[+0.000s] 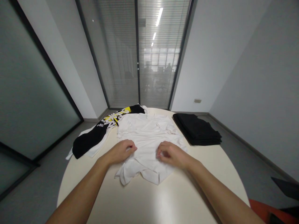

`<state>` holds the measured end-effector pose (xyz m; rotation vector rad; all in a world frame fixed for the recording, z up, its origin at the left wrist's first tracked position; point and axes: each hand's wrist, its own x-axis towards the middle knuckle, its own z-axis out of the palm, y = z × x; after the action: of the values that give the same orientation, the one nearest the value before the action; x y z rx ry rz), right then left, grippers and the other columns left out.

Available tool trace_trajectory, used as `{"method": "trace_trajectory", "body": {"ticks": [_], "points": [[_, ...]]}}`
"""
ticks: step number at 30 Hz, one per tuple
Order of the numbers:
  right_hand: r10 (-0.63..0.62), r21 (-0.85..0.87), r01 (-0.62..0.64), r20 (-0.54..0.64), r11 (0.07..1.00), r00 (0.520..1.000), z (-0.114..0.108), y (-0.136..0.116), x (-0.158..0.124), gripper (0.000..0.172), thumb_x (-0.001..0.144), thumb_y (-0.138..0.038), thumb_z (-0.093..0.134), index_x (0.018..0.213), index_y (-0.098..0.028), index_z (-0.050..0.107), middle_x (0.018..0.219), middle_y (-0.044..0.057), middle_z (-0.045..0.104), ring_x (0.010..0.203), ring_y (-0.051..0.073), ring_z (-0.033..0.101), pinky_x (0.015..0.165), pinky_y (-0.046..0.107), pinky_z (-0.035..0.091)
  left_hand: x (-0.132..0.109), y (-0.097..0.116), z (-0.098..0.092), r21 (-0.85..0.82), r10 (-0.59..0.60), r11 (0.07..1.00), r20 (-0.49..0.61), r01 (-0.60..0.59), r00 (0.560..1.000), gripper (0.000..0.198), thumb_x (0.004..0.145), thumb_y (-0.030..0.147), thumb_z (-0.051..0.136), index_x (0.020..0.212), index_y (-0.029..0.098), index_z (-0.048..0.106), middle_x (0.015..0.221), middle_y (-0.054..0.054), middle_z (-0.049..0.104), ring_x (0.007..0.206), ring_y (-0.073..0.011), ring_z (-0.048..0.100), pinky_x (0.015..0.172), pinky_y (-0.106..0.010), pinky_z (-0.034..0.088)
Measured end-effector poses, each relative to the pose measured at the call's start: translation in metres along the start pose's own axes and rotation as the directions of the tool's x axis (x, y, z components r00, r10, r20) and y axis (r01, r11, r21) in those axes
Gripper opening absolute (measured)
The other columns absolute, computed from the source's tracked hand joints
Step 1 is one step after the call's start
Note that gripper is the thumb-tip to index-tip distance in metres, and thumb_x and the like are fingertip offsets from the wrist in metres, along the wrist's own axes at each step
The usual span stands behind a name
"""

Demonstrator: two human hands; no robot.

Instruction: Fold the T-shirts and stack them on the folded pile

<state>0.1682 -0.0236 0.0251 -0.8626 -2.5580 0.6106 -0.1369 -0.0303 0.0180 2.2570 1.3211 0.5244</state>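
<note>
Pale table [130, 208], lower frame. Left hand [125, 151], right hand [172, 154], narrowly curled over white garment [146, 132] at centre; pinching or not, cannot tell. Apparently straightening; next likely calls for flattening rumpled lower edge. Black stack [198, 129] at right.

White garment [149, 133] lay crumpled across round pale table [112, 202], near edge uneven. Left hand [125, 150], fingers curled, was at garment's left side; right hand [171, 154], fingers bent toward thumb, was at its right side; grip on cloth unclear for both. Black garment with yellow-and-white print [105, 128] sprawled at table's left. Stack of folded black cloth [196, 128] sat at right. Glazed partition with blinds [121, 62] stood beyond.
</note>
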Motion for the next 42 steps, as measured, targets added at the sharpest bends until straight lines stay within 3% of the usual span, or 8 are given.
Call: {"method": "trace_trajectory", "body": {"ticks": [4, 8, 12, 17, 22, 27, 34, 42], "points": [[0.255, 0.047, -0.251, -0.145, 0.967, 0.956, -0.004, 0.011, -0.003, 0.016, 0.092, -0.030, 0.057, 0.088, -0.018, 0.066, 0.077, 0.002, 0.065, 0.069, 0.015, 0.056, 0.065, 0.026, 0.040, -0.002, 0.009, -0.002, -0.048, 0.107, 0.993, 0.046, -0.105, 0.993, 0.026, 0.090, 0.042, 0.058, 0.084, 0.019, 0.068, 0.091, -0.005, 0.070, 0.088, -0.0196, 0.062, 0.086, -0.031, 0.045], [0.230, 0.153, -0.242, 0.091, 0.958, 0.969, -0.012, 0.004, -0.008, 0.026, 0.079, -0.043, 0.075, 0.083, -0.018, 0.069, 0.064, -0.004, 0.058, 0.058, 0.011, 0.050, 0.056, 0.022, 0.036, -0.002, 0.023, 0.007, 0.006, 0.151, 0.988, 0.050, -0.152, 0.987, 0.034, 0.075, 0.045, 0.078, 0.098, 0.021, 0.070, 0.100, -0.005, 0.071, 0.093, -0.0215, 0.062, 0.089, -0.032, 0.044], [0.198, 0.120, -0.232, 0.241, 0.965, 0.950, -0.017, 0.001, -0.011, 0.032, 0.068, -0.037, 0.084, 0.094, -0.021, 0.076, 0.066, -0.005, 0.060, 0.058, 0.010, 0.052, 0.056, 0.022, 0.035, 0.002, 0.024, 0.020, 0.043, 0.187, 0.981, 0.069, -0.190, 0.980, 0.011, 0.086, 0.032, 0.069, 0.087, 0.021, 0.072, 0.092, -0.003, 0.072, 0.091, -0.0192, 0.063, 0.088, -0.030, 0.043], [0.188, 0.064, -0.204, 0.197, 0.977, 0.962, -0.016, 0.012, -0.012, 0.013, 0.079, -0.028, 0.072, 0.088, -0.022, 0.078, 0.068, -0.002, 0.065, 0.060, 0.011, 0.055, 0.057, 0.023, 0.036, 0.003, 0.023, 0.022, 0.052, 0.087, 0.995, 0.016, -0.088, 0.996, 0.010, 0.087, 0.029, 0.066, 0.087, 0.021, 0.071, 0.089, -0.002, 0.071, 0.086, -0.0179, 0.063, 0.080, -0.027, 0.045], [0.286, 0.030, -0.285, -0.017, 0.958, 0.958, -0.015, 0.010, -0.008, 0.018, 0.092, -0.033, 0.058, 0.097, -0.022, 0.071, 0.065, -0.001, 0.067, 0.058, 0.012, 0.056, 0.057, 0.023, 0.034, 0.001, 0.040, 0.019, 0.038, 0.205, 0.978, 0.045, -0.207, 0.978, 0.027, 0.078, 0.036, 0.078, 0.100, 0.022, 0.070, 0.103, -0.003, 0.072, 0.100, -0.0207, 0.063, 0.093, -0.031, 0.043], [0.324, -0.005, -0.328, -0.126, 0.945, 0.937, -0.010, 0.008, -0.004, 0.017, 0.094, -0.034, 0.056, 0.098, -0.024, 0.068, 0.078, 0.001, 0.072, 0.065, 0.014, 0.062, 0.064, 0.025, 0.038, 0.004, 0.045, 0.024, 0.102, 0.109, 0.989, 0.032, -0.112, 0.994, 0.013, 0.088, 0.029, 0.066, 0.098, 0.023, 0.072, 0.097, -0.002, 0.073, 0.090, -0.0188, 0.064, 0.083, -0.028, 0.044], [0.183, -0.004, -0.183, -0.023, 0.983, 0.983, -0.007, 0.014, -0.008, 0.024, 0.081, -0.028, 0.069, 0.104, -0.022, 0.067, 0.090, 0.004, 0.070, 0.079, 0.017, 0.062, 0.073, 0.026, 0.044, 0.007, 0.037, 0.027, 0.170, -0.032, 0.985, -0.055, 0.041, 0.998, 0.019, 0.094, 0.032, 0.054, 0.094, 0.022, 0.071, 0.085, -0.002, 0.071, 0.080, -0.0188, 0.062, 0.071, -0.027, 0.040], [0.163, 0.162, -0.150, -0.073, 0.975, 0.984, -0.009, 0.021, -0.009, 0.015, 0.090, -0.033, 0.063, 0.091, -0.019, 0.070, 0.096, 0.006, 0.072, 0.082, 0.017, 0.063, 0.075, 0.027, 0.046, 0.003, 0.038, 0.030, 0.163, 0.012, 0.987, -0.052, -0.004, 0.999, 0.030, 0.082, 0.046, 0.069, 0.099, 0.022, 0.070, 0.095, -0.003, 0.072, 0.085, -0.0206, 0.063, 0.074, -0.028, 0.042]]}}
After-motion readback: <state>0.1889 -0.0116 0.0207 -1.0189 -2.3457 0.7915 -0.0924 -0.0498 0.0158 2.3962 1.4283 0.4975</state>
